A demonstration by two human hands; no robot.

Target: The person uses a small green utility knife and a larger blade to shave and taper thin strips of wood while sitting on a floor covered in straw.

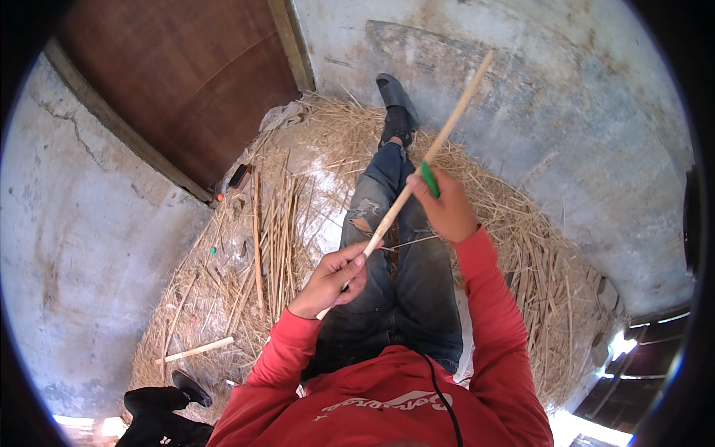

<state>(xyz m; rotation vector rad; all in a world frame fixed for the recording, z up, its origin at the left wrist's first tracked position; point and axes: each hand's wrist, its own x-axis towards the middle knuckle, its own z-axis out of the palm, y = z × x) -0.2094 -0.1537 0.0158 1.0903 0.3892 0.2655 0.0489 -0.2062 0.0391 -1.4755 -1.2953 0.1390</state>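
Note:
A long, pale wooden stick [460, 108] slants across my lap from lower left to upper right, its far end up in front of the wall. Near its lower end, my left hand [333, 281] is closed around it, thumb on top. Farther up, my right hand [453, 207] grips a small green tool [429, 179] pressed against the stick; its working edge is hidden, so I cannot tell its exact kind. A thin pale strip [413, 241] extends to the right from beside my left fingers. My legs [424, 290] in worn jeans stretch out beneath.
Straw and thin shavings [514, 216] cover much of the floor on both sides. Several sticks [277, 246] lie to the left, with a short pale stick [195, 350] nearer. A brown door [179, 82] and pale walls [596, 127] enclose the corner. A dark shoe [191, 388] shows lower left.

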